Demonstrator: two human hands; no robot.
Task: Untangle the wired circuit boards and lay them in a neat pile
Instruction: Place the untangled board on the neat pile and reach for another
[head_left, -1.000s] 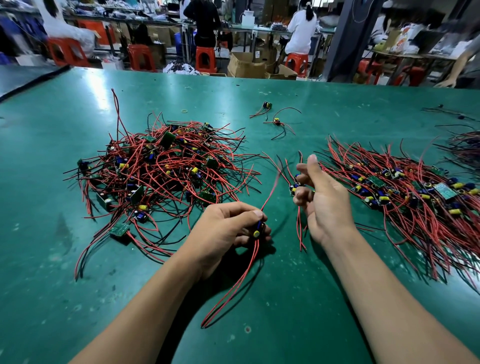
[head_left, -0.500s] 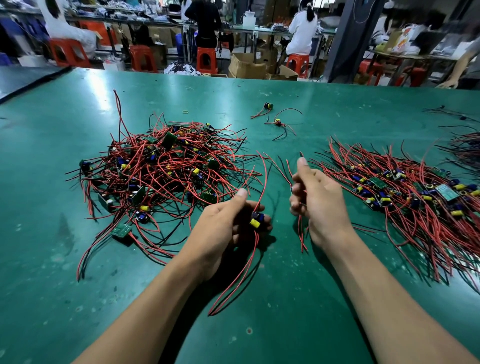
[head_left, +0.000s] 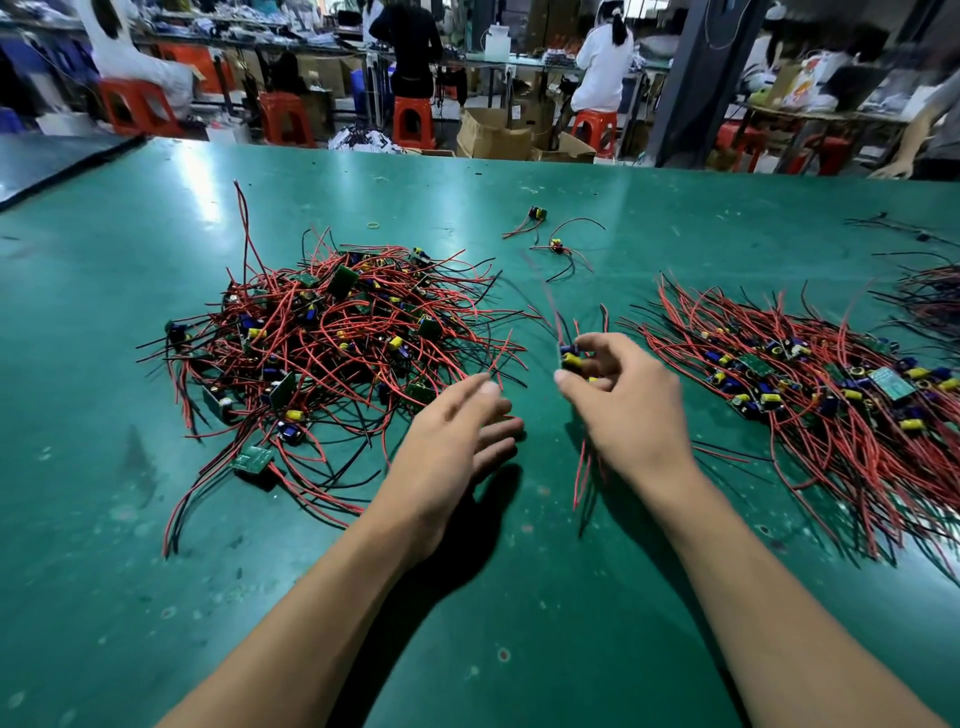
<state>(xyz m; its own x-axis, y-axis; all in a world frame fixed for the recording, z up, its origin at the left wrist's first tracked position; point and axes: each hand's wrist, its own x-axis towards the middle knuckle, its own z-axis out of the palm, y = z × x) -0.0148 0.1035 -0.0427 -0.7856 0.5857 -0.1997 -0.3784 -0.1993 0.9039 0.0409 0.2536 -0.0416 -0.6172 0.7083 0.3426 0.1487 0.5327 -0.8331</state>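
Fingers (head_left: 605, 347) of the right hand (head_left: 628, 405) pinch small green wired circuit boards (head_left: 570, 358) with yellow and blue parts, between the heaps. The left hand (head_left: 457, 431), gripping one a moment ago, is now released, straight-fingered, beside the tangled red-wire heap (head_left: 332, 338). Judgement: hand-over done; combed pile (head_left: 810, 384) on the green table (head_left: 104, 312) is next

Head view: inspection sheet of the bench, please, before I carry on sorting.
Surface: green table, scuffed and spotted.
Job's things: tangled heap on the left; neat pile on the right; held board.
Clutter: two stray boards beyond the hands; rubber band.
Hands: left hand open, blurred, by the heap's edge; right hand pinches the held board.
Cables: red and black leads on every board; held leads hang toward the table.
Surroundings: orange stools, cardboard boxes, people at far benches.
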